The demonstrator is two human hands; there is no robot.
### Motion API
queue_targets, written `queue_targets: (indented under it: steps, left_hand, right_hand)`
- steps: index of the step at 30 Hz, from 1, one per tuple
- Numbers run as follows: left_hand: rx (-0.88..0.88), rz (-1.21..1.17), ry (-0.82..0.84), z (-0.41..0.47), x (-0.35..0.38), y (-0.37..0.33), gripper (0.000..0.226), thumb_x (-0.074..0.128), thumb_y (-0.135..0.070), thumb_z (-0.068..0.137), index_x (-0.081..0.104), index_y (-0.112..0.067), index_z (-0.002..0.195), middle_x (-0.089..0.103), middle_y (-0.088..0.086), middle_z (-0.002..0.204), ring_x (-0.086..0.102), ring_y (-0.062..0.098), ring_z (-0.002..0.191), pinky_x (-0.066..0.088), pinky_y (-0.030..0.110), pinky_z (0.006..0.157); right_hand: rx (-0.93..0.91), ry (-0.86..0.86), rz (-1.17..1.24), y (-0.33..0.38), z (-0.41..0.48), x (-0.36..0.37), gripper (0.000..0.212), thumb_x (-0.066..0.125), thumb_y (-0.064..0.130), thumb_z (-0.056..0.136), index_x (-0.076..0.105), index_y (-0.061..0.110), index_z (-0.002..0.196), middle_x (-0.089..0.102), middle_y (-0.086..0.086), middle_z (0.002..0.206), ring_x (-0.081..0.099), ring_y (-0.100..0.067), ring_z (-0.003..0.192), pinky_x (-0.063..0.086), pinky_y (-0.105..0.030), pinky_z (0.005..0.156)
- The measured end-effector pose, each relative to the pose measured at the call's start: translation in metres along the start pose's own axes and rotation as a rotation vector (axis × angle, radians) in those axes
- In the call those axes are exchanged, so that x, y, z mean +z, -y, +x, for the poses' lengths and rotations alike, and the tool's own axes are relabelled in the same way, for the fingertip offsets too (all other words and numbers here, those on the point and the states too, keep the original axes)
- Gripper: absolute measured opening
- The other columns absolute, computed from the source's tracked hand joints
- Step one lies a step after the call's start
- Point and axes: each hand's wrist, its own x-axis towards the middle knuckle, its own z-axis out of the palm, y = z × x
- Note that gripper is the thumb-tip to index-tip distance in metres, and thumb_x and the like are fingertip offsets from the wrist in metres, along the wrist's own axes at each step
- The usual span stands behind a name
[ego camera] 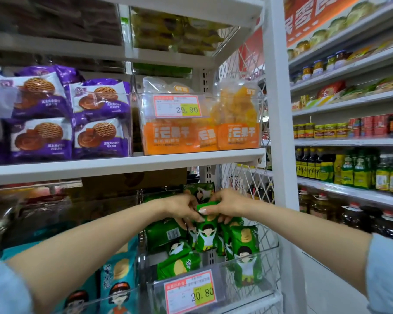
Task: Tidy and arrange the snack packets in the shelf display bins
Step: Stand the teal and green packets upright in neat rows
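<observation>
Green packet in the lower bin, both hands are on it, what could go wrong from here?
Both the left hand and right hand pinch the green packet near its top, so it could slip or crumple. The tilted packets lying beside it may slide when it is pushed in. A forearm might knock the price tag on the bin front.
</observation>
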Motion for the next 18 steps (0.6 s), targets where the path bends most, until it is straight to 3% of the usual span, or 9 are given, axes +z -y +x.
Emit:
queue_targets:
  steps: [3, 8, 11, 14, 17, 18]
  left_hand:
    - [-0.038, 0.023, -0.005, 0.006, -0.003, 0.006, 0.035, 0.061, -0.009, 0.089, 0.04, -0.006, 0.117, 0.058, 0.007, 0.091, 0.062, 0.009, 0.06, 0.055, 0.02, 0.057]
    - [-0.053, 0.089, 0.01, 0.013, -0.001, 0.012, 0.027, 0.062, -0.012, 0.089, 0.042, -0.008, 0.106, 0.055, 0.017, 0.107, 0.06, 0.011, 0.063, 0.054, 0.018, 0.054]
    - [-0.06, 0.104, 0.001, 0.017, 0.002, 0.01, 0.028, 0.062, -0.011, 0.088, 0.042, -0.008, 0.106, 0.054, 0.012, 0.102, 0.059, 0.014, 0.067, 0.054, 0.018, 0.055]
    - [-0.085, 0.158, 0.004, 0.023, 0.005, 0.009, 0.036, 0.068, -0.011, 0.084, 0.042, -0.009, 0.108, 0.052, 0.006, 0.099, 0.062, 0.018, 0.073, 0.056, 0.025, 0.066]
    - [-0.101, 0.317, -0.05, 0.026, 0.01, 0.006, 0.042, 0.068, -0.018, 0.085, 0.043, -0.006, 0.116, 0.055, 0.011, 0.112, 0.062, 0.02, 0.079, 0.056, 0.032, 0.073]
    - [-0.101, 0.356, -0.072, 0.025, 0.012, 0.005, 0.044, 0.067, -0.02, 0.086, 0.043, -0.005, 0.119, 0.055, 0.012, 0.117, 0.062, 0.019, 0.078, 0.056, 0.029, 0.069]
  right_hand:
    - [0.0, 0.003, 0.003, -0.006, 0.003, -0.004, 0.043, 0.067, 0.027, 0.087, 0.056, 0.005, 0.121, 0.062, -0.006, 0.072, 0.059, -0.011, 0.059, 0.052, -0.018, 0.053]
    - [-0.022, -0.018, 0.026, -0.01, -0.001, -0.016, 0.026, 0.06, 0.01, 0.091, 0.057, 0.0, 0.114, 0.057, -0.003, 0.069, 0.058, -0.004, 0.047, 0.051, -0.016, 0.048]
    - [-0.065, -0.041, -0.005, -0.011, -0.007, -0.021, 0.02, 0.057, 0.005, 0.091, 0.059, 0.001, 0.111, 0.056, -0.001, 0.073, 0.058, -0.007, 0.051, 0.049, -0.015, 0.048]
    - [-0.122, -0.065, -0.073, -0.012, -0.014, -0.024, 0.016, 0.055, 0.004, 0.092, 0.061, 0.003, 0.107, 0.055, 0.002, 0.074, 0.057, -0.007, 0.056, 0.051, -0.015, 0.051]
    - [-0.172, -0.066, -0.114, -0.012, -0.018, -0.023, 0.012, 0.058, 0.006, 0.091, 0.063, 0.005, 0.101, 0.055, 0.004, 0.073, 0.055, -0.002, 0.053, 0.048, -0.013, 0.051]
    - [-0.192, -0.064, -0.135, -0.012, -0.02, -0.022, 0.009, 0.058, 0.007, 0.091, 0.063, 0.008, 0.098, 0.055, 0.006, 0.074, 0.055, 0.0, 0.053, 0.046, -0.011, 0.051]
